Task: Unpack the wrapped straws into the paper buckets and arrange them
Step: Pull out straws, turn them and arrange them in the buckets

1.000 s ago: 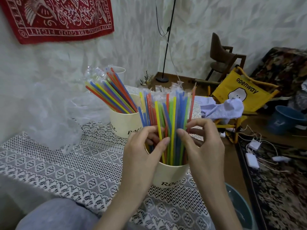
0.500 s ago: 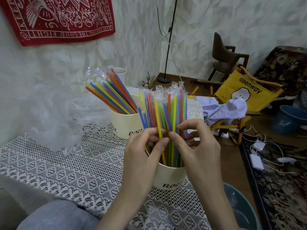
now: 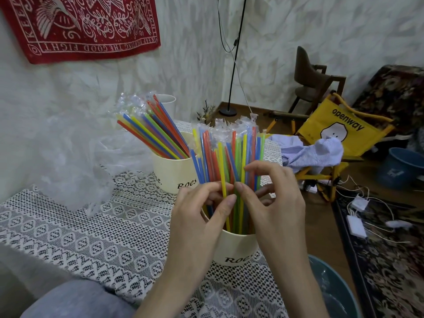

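Two cream paper buckets stand on the lace-covered table. The near bucket holds an upright bunch of coloured wrapped straws. My left hand pinches a yellow straw in that bunch between thumb and fingers. My right hand curls round the right side of the bunch, thumb tip close to the left thumb. The far bucket holds more wrapped straws that lean to the left.
A heap of clear plastic wrapping lies at the table's left by the wall. A blue basin sits below the table's right edge. On the floor to the right are a yellow folding chair, a blue bucket and chargers with cables.
My hands have closed in on the straw bunch: my right hand moved left and gathered the straws upright, and the thumbs now nearly meet at the yellow straw.
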